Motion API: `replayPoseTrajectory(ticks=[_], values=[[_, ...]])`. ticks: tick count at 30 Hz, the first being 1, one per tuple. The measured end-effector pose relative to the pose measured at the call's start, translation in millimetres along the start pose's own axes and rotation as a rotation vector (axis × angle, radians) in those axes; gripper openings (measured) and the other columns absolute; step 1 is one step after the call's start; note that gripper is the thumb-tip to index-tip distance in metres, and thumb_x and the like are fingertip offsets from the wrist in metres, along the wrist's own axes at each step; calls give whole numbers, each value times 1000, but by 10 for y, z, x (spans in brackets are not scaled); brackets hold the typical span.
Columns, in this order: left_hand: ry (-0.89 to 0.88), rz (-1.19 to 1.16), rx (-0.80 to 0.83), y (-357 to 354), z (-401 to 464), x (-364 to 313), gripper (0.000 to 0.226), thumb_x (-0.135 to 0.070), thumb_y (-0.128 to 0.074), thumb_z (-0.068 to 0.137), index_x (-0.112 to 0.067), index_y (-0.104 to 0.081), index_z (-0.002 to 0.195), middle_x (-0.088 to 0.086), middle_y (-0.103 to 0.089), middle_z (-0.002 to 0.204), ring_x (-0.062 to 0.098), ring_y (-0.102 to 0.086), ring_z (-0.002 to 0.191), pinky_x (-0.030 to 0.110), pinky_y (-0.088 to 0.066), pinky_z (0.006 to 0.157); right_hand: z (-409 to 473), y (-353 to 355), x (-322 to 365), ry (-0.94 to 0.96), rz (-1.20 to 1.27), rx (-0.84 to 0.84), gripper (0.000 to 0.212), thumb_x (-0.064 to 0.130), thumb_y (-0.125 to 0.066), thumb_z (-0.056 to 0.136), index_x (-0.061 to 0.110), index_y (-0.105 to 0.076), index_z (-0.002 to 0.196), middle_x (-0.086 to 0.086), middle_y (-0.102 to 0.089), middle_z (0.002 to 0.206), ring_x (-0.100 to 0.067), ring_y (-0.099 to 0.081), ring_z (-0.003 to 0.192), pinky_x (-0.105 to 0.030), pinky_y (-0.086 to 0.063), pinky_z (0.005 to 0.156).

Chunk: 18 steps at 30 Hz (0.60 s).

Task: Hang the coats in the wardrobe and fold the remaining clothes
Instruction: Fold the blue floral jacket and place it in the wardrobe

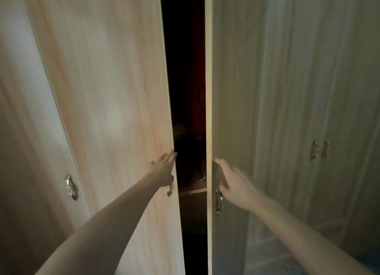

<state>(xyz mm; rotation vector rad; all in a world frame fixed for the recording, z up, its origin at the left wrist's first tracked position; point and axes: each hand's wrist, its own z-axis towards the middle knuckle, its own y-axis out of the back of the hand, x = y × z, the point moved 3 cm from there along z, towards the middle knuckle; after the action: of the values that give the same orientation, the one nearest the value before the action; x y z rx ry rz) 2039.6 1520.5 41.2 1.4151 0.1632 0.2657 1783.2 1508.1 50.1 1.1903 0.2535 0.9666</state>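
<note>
Both doors are pushed by flat, relaxed left hand and right hand; fingers could be pinched at the edges

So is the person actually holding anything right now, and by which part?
Nothing is gripped. The left hand lies flat against the left door near its edge; the right hand rests open-fingered on the right door above its handle.

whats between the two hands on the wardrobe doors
In the head view, only the dark gap into the wardrobe lies between the left hand and right hand; its contents are too dim to name.
</note>
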Motion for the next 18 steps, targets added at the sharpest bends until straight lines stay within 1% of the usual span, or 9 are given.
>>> replayPoseTrajectory(ticks=[1, 2, 3, 4, 7, 13, 14, 16, 18], values=[[-7, 5, -2, -28, -5, 51, 91, -14, -56, 90, -25, 6, 155, -9, 12, 162, 19, 0, 150, 51, -24, 116, 135, -119, 42, 25, -42, 22, 77, 19, -57, 92, 32, -10, 152, 4, -37, 149, -6, -59, 101, -24, -51, 79], [-16, 10, -7, -61, -3, 102, 92, -13, -56, 90, -24, 9, 154, -9, 14, 161, 19, 4, 149, 52, -19, 118, 275, -238, 72, 44, -93, 38, 81, 16, -55, 92, 31, -4, 153, 5, -19, 159, -15, -48, 126, -34, -46, 100], [-25, 26, -7, -100, 0, 152, 93, -13, -56, 90, -24, 11, 154, -9, 18, 160, 18, 8, 149, 52, -15, 119, 407, -344, 95, 57, -139, 56, 82, 14, -54, 92, 28, -2, 154, 7, -2, 162, -19, -30, 141, -41, -32, 113], [-36, 67, -4, -153, 9, 195, 94, -15, -56, 90, -24, 13, 153, -10, 22, 159, 17, 11, 149, 51, -12, 119, 540, -426, 111, 63, -170, 67, 82, 13, -53, 92, 26, -1, 154, 7, 8, 161, -20, -16, 147, -43, -21, 118], [-60, 209, -53, -336, 114, 302, 94, -26, -54, 91, -23, 17, 152, -9, 32, 155, 15, 17, 147, 50, -8, 119, 919, -644, 89, 61, -244, 80, 81, 17, -55, 91, 22, -4, 154, 3, 17, 160, -18, -5, 148, -46, -15, 119], [-49, 254, -140, -522, 416, 449, 105, -35, -64, 84, -23, 15, 153, -8, 30, 154, 17, 14, 148, 52, -2, 117, 1336, -1059, -91, 82, -338, 18, 90, 29, -61, 89, 28, 2, 153, 6, 21, 159, -18, -14, 146, -49, -20, 116], [-58, 264, -179, -528, 463, 462, 112, -40, -71, 77, -21, 7, 154, -6, 22, 157, 19, 7, 149, 53, -8, 117, 1404, -1097, -118, 95, -363, 0, 94, 34, -66, 85, 28, -2, 154, 6, 16, 161, -18, -16, 146, -51, -23, 114], [-38, 266, -221, -582, 541, 520, 124, -47, -82, 57, -19, -11, 155, -2, -3, 162, 20, -12, 148, 56, -24, 113, 1555, -1161, -132, 119, -401, -61, 105, 44, -81, 67, 26, -22, 152, 3, -6, 162, -21, -32, 139, -55, -36, 104], [-55, 301, -212, -686, 635, 588, 124, -48, -80, 63, -21, 0, 154, -2, -2, 162, 19, -3, 148, 58, -20, 115, 1701, -1252, -154, 95, -397, -102, 112, 47, -90, 46, 23, -41, 144, 0, -28, 157, -24, -46, 127, -55, -48, 89]])
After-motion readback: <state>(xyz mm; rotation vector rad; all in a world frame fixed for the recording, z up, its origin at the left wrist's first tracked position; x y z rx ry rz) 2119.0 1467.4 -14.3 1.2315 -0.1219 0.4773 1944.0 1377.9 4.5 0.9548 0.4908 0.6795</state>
